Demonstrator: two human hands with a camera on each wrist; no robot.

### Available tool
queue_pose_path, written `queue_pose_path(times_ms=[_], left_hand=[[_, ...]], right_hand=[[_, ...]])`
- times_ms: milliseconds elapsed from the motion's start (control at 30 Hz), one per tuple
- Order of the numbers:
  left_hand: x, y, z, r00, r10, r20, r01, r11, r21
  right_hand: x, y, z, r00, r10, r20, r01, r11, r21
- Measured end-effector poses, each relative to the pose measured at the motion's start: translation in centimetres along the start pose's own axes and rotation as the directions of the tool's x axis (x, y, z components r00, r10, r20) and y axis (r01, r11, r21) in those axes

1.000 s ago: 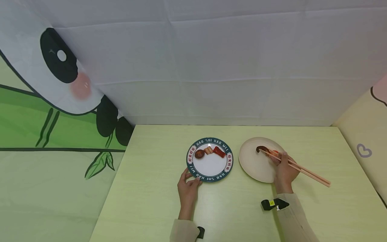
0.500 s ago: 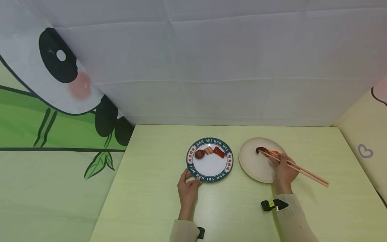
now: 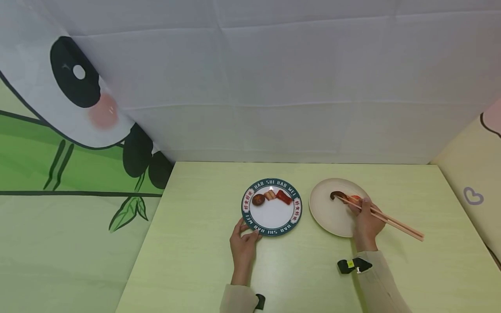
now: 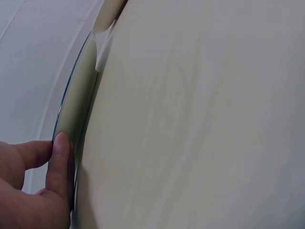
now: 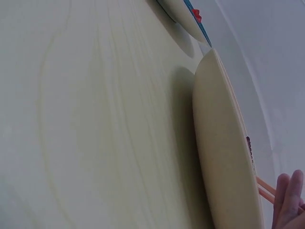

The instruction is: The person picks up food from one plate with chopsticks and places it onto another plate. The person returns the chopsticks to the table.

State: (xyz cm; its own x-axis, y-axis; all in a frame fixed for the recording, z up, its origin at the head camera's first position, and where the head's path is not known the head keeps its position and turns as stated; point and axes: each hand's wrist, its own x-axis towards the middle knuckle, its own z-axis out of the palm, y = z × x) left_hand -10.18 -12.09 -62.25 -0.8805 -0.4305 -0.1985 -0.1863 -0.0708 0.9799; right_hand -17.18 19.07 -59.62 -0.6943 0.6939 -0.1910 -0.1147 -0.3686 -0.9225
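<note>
Right hand (image 3: 368, 222) grips chopsticks (image 3: 403, 227), tips at dark curved piece (image 3: 339, 193) over beige plate (image 3: 326, 217); can't tell if lifted. Orange-red piece (image 3: 355, 197) just beside. Left hand (image 3: 242, 247) pinches near rim of green-rimmed plate (image 3: 272, 217), which bears brown round piece (image 3: 258, 199), tan piece (image 3: 269, 194), red piece (image 3: 283, 197). Both plates on pale table (image 3: 313, 269).

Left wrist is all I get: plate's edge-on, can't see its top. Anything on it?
Observer: Yes. Head view shows a brown piece, tan piece and red piece of food on the plate.
Operator: Right hand holding anything?
Observer: Right hand holds chopsticks.
Operator: What's at the tips?
Observer: A dark piece, curved, over the beige plate; can't tell if it's gripped.
</note>
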Motion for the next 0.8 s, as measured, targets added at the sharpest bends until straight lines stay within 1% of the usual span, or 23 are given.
queue_pose_path(times_ms=[233,500,633,800], left_hand=[[-0.04,0.16,0.07,1.000,-0.001,-0.006,0.001,1.000,0.002],[-0.18,0.11,-0.01,1.000,-0.002,-0.006,0.002,1.000,-0.005],[-0.22,0.10,-0.04,1.000,0.000,-0.008,0.000,1.000,0.005],[-0.26,0.35,-0.02,1.000,0.000,-0.010,0.000,1.000,0.013]], right_hand=[[-0.03,-0.06,0.10,1.000,-0.012,0.011,0.012,0.998,-0.064],[-0.28,-0.26,0.20,0.999,-0.021,0.024,0.023,0.998,-0.061],[-0.30,-0.26,0.19,0.999,-0.037,0.030,0.040,0.996,-0.081],[-0.41,-0.43,0.21,0.999,-0.030,0.031,0.033,0.995,-0.096]])
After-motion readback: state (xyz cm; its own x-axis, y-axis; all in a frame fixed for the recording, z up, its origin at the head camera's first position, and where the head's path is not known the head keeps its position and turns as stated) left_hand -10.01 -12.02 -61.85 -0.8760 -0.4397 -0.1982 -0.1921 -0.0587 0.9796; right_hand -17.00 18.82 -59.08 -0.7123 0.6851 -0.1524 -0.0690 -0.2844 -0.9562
